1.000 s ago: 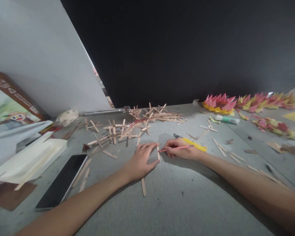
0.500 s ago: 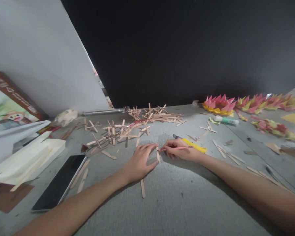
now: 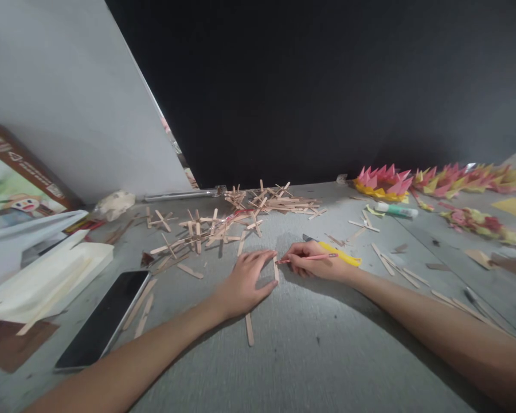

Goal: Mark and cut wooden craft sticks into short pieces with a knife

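Observation:
My left hand (image 3: 245,285) pins a short wooden craft stick (image 3: 276,271) against the grey table, thumb at its near end and fingertips at its far end. In my right hand (image 3: 301,263) is a slim pink pencil (image 3: 320,257), gripped for writing, with its tip touching or very close to the stick. Beneath the left hand, another craft stick (image 3: 250,330) pokes out towards me. Just beyond the right wrist lies a yellow utility knife (image 3: 344,255), partly hidden by that hand.
Behind the hands spreads a pile of crossed craft sticks (image 3: 210,226). A phone (image 3: 105,318) and a cream paper tray (image 3: 90,258) lie left. To the right are a glue stick (image 3: 398,210), loose sticks and a pink-and-yellow folded-paper ring (image 3: 383,184). A black panel (image 3: 327,92) stands behind.
The pencil's rear end has shifted very slightly in my right hand. My left hand and the craft stick stay in place.

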Motion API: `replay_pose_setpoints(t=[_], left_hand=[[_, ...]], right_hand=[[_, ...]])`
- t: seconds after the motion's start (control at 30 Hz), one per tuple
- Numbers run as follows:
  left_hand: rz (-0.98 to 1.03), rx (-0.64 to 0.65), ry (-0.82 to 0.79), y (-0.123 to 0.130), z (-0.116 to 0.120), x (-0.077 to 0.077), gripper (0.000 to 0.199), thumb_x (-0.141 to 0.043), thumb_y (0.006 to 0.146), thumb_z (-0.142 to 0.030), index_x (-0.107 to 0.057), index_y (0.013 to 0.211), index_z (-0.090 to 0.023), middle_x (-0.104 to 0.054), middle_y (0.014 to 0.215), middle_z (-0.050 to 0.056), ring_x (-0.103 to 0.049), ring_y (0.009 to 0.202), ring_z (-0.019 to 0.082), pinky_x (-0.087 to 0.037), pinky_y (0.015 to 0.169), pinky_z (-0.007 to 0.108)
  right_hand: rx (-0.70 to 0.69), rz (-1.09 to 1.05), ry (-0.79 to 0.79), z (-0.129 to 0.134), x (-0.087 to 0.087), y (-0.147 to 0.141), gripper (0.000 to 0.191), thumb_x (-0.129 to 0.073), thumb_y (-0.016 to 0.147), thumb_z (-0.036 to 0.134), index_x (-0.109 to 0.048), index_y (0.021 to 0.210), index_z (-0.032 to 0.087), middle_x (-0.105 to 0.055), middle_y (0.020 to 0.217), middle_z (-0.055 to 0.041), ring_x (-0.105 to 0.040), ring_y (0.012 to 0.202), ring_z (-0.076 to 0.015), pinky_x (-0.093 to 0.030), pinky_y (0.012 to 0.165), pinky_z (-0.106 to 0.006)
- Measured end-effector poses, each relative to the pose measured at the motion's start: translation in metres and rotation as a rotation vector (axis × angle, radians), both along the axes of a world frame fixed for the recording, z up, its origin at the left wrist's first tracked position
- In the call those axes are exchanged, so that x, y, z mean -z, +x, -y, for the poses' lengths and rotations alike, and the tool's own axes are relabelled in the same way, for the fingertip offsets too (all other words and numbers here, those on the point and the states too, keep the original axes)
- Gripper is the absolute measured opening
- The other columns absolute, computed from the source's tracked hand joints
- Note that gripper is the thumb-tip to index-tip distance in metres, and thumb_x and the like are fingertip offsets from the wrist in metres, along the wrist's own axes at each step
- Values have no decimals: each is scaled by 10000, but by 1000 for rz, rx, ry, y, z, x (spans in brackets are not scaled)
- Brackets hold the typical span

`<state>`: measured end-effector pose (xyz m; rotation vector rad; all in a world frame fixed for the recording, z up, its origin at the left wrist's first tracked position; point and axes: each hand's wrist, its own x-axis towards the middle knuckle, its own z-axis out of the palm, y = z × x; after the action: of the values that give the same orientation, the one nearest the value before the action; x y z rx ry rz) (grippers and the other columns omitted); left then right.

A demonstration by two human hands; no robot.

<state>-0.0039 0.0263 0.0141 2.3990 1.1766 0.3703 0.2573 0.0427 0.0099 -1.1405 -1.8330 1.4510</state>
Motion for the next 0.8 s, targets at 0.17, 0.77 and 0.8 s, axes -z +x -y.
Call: replay_pose_setpoints(t=[0.17, 0.77, 0.8], left_hand=[[14, 10, 33, 0, 0, 2, 596, -611, 1011, -470, -462, 1552, -270, -537, 1576, 80, -433, 1464, 316, -381, 1218, 502], [57, -14, 9, -1, 2, -1, 646, -544, 1034, -478, -374, 1618, -259, -500, 1612, 122, -430, 1495, 327, -393, 1215, 515], [74, -30, 15, -2, 2, 1, 643, -493, 1058, -457, -322, 1644, -254, -472, 1633, 128, -414, 1511, 319, -379, 1226, 513]], right_hand=[[-14, 31, 8, 0, 2, 1, 221, -563, 989, 295, -723, 922, 158, -630, 649, 12, -536, 508, -91, -375, 454, -196], [-8, 48, -15, 2, -7, -1, 221, -556, 991, 312, -702, 912, 167, -633, 652, 9, -532, 500, -91, -373, 446, -193], [1, 42, -10, 2, -8, -1, 225, -555, 996, 319, -692, 902, 167, -630, 648, 10, -526, 495, -91, -372, 444, -194]])
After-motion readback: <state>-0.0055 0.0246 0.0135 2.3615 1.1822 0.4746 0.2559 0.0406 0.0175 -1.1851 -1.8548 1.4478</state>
